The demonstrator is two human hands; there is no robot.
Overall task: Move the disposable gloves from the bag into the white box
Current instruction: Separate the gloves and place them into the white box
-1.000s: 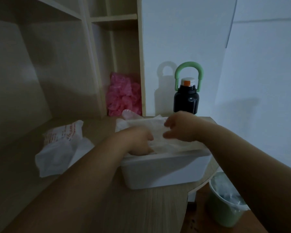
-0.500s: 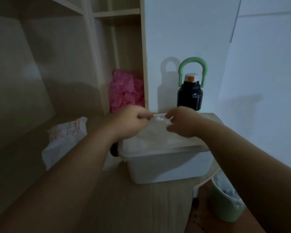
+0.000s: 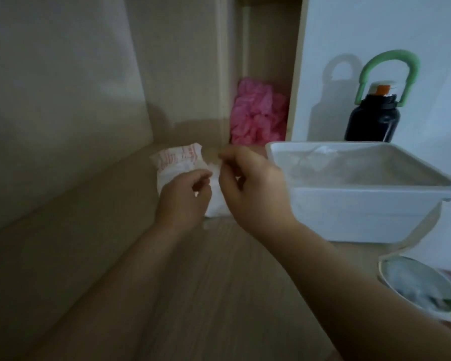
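The white bag [image 3: 179,160] with red print lies on the wooden desk, left of the white box [image 3: 362,204]. Thin clear gloves [image 3: 320,158] lie crumpled inside the box. Both hands are at the bag, away from the box. My left hand [image 3: 184,198] has its fingers curled on the bag's near part. My right hand [image 3: 250,186] is just to its right, thumb and fingers pinched at the bag's right edge. The picture is blurred, and the hands hide the bag's opening.
A pink crumpled plastic bundle [image 3: 258,113] sits in the shelf niche behind the bag. A black bottle [image 3: 372,121] with a green handle stands behind the box. A green bin [image 3: 422,287] lined with plastic stands on the floor at the right, past the desk's edge.
Both hands have left the white box and moved left to the bag. The view has swung left, so the box now sits at the right.
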